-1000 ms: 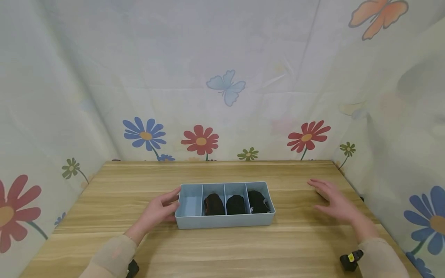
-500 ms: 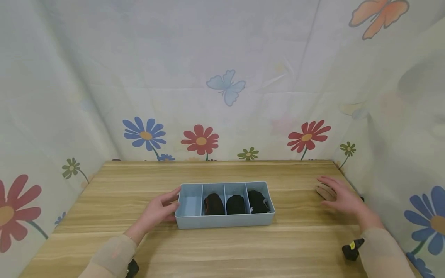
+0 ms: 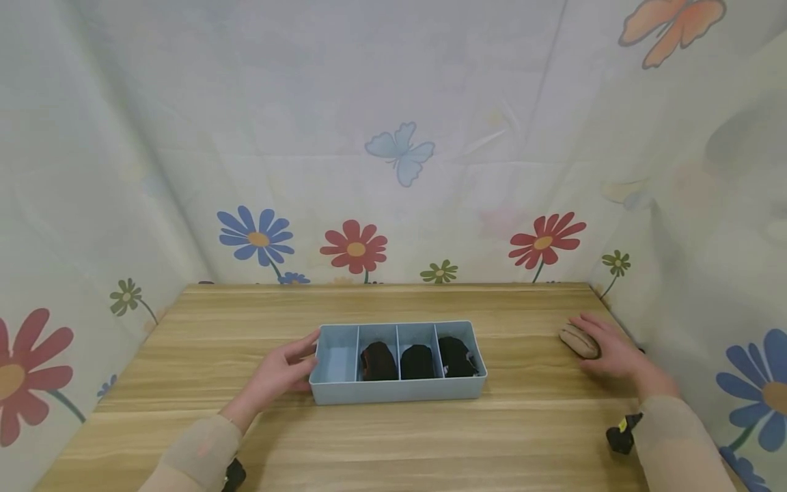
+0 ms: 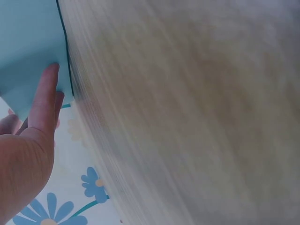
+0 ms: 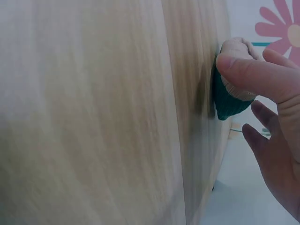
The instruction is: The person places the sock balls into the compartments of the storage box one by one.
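Observation:
A light blue box (image 3: 393, 391) with several compartments sits mid-table. Its leftmost compartment is bare; the others hold rolled dark socks: a brown-black one (image 3: 378, 361), a black one (image 3: 417, 362) and a black one with pale marks (image 3: 457, 357). My left hand (image 3: 279, 372) rests against the box's left end. In the left wrist view its fingers (image 4: 44, 98) lie fairly straight along the box wall. At the table's right side, my right hand (image 3: 615, 352) has thumb and fingers around a rolled beige sock (image 3: 578, 341). The right wrist view shows that sock's green part (image 5: 228, 101).
The wood-grain table (image 3: 381, 444) reaches back to a white curtain (image 3: 295, 137) printed with flowers and butterflies, which also hangs along both sides. A black wrist device (image 3: 621, 437) sits by the right sleeve.
My right hand has shifted right and lowered around the beige sock, which was hidden at first and now shows at its fingers. The left hand and the box have stayed put.

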`<state>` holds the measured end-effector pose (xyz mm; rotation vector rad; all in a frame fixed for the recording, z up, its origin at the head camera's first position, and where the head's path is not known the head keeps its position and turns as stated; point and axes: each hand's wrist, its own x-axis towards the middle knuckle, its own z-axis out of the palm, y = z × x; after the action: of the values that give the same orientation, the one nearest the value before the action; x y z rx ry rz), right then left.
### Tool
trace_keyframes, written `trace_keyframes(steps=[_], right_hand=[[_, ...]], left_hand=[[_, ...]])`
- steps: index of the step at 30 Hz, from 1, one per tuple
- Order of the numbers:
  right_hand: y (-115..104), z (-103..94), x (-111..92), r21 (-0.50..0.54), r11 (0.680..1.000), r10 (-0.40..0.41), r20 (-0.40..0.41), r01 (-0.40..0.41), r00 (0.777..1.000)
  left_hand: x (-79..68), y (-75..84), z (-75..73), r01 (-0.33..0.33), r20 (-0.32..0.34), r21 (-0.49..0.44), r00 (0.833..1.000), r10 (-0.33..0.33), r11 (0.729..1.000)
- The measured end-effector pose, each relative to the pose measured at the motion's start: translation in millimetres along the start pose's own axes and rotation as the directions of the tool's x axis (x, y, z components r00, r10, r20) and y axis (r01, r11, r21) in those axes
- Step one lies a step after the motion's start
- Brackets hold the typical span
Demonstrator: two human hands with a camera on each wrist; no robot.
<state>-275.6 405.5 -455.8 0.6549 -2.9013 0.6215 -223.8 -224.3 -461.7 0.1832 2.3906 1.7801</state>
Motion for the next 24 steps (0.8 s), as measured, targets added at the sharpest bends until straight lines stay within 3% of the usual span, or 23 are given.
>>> trace_keyframes(steps=[9,17,24], right_hand=[[4.4,-2.9,3.3,0.028,0.995,0.094,0.102,-0.098,0.99],[1.8,-5.1,8.0,0.089,0.993,0.063,0.128,-0.075,0.99],[6.9,0.0,6.4,0.073,0.993,0.085,0.14,-0.096,0.987]], left_hand=[[-0.5,1.2,1.4,0.0,0.004,0.004,1.0,0.0,1.0],[-0.8,0.9,1.0,0.004,-0.002,-0.005,1.0,-0.004,1.0],[-0.4,1.1,0.2,0.001,0.0,0.005,1.0,-0.001,1.0]])
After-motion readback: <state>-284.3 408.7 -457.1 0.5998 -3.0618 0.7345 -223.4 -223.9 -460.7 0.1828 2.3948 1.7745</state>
